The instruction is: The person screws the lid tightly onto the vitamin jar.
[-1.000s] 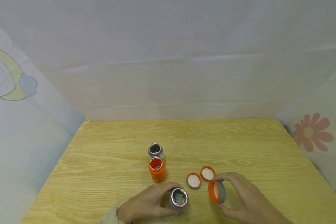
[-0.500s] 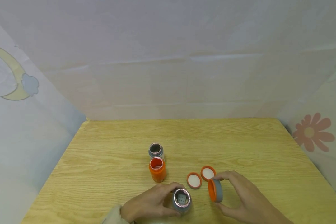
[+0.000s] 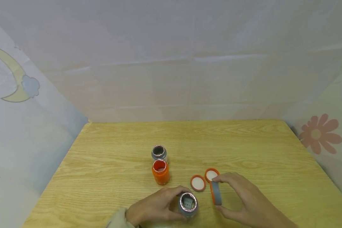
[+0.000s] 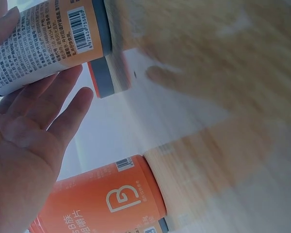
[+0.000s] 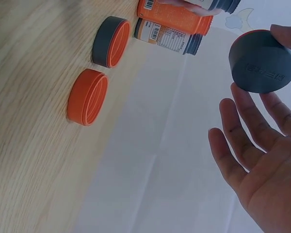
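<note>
Near the table's front edge, my left hand grips an uncapped grey-rimmed bottle. Through its foil-edged mouth a small white printed piece shows inside. An orange-and-white label with a barcode covers the bottle's side in the left wrist view. To the right, my right hand pinches a grey cap with an orange inside between thumb and fingers. That cap is raised on edge, its inside toward the bottle; embossed letters mark its top in the right wrist view.
Behind the left hand stand an open orange bottle and another open grey bottle. Two more caps lie inside up on the wooden table: a grey one and an orange one. Patterned white sheets surround the table.
The left hand has shifted slightly right with its bottle. My right hand has moved the cap a little left and turned it further edge-on, narrowing the distance between cap and bottle.
</note>
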### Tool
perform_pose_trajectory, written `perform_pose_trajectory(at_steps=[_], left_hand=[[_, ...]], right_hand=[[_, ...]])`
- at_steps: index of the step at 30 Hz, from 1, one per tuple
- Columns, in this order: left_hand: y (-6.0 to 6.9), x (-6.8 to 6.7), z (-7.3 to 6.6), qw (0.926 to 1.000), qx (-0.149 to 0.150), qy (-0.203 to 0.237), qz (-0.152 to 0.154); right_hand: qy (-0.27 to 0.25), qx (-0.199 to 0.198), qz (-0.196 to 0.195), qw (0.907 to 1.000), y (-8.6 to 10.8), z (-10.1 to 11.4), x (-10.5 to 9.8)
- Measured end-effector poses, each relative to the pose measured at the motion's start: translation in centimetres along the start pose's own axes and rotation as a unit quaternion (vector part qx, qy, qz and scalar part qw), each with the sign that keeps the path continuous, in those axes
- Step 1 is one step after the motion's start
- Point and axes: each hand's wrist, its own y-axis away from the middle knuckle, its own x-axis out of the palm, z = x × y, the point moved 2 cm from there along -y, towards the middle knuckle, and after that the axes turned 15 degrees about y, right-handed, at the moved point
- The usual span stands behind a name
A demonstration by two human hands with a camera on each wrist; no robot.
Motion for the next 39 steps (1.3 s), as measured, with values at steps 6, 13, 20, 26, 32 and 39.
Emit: perform_pose_trajectory(at_steps=[6, 13, 20, 26, 32, 39], left_hand=[[0.0, 0.1, 0.2, 1.0, -0.005, 0.005, -0.001], [-0.1, 0.1, 0.2, 0.9997, -0.014, 0.016, 0.007], [-0.1, 0.1, 0.2, 0.9991, -0.03, 0.029, 0.009], [-0.1, 0.2, 0.2, 0.9992, -0.027, 0.029, 0.005], [0.0, 0.2, 0.2, 0.9983, -0.03, 0.051, 0.005], [-0.1, 0.0, 0.4, 0.998, -0.028, 0.055, 0.012]], right_hand=[[-0.004, -0.01, 0.006, 0.9999, -0.1, 0.2, 0.2], [-0.003, -0.016, 0.003, 0.9999, -0.2, 0.3, 0.4], [-0.014, -0.029, -0.015, 0.9994, -0.4, 0.6, 0.6], [-0.017, -0.039, -0.019, 0.9989, -0.8, 1.3, 0.8], [-0.04, -0.036, 0.015, 0.9984, -1.3, 1.8, 1.3], [-0.049, -0.046, 0.013, 0.9977, -1.7, 2.1, 1.8]])
